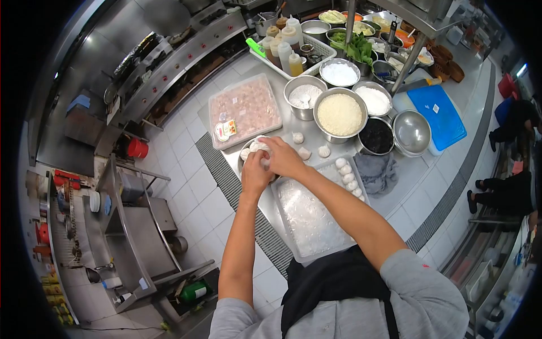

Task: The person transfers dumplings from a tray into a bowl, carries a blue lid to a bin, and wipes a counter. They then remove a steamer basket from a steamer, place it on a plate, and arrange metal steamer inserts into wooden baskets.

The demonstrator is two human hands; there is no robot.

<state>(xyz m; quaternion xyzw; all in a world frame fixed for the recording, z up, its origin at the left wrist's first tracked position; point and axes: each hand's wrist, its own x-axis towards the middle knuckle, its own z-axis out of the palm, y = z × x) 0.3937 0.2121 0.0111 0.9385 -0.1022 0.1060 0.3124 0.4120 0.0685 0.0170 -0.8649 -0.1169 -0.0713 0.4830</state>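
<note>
My left hand (257,174) and my right hand (281,156) meet close over a metal bowl (240,168), fingers curled in together. Something pale shows between them, but I cannot tell what it is. White rounded pieces (245,153) fill the part of the bowl that shows beyond my fingers; the rest is hidden. Just right of my hands, a few white bulb-shaped pieces (324,151) lie on the steel table. Under my right forearm is a flour-dusted tray (307,212), with several smooth white balls (346,174) lined up along its right side.
A clear-lidded tub of pale pink pieces (244,107) stands at the back left. Behind the tray are bowls of crumbs (340,113), white powder (372,100) and something black (376,135). A grey cloth (377,174) and blue board (437,116) lie to the right. Squeeze bottles (285,55) fill a basket.
</note>
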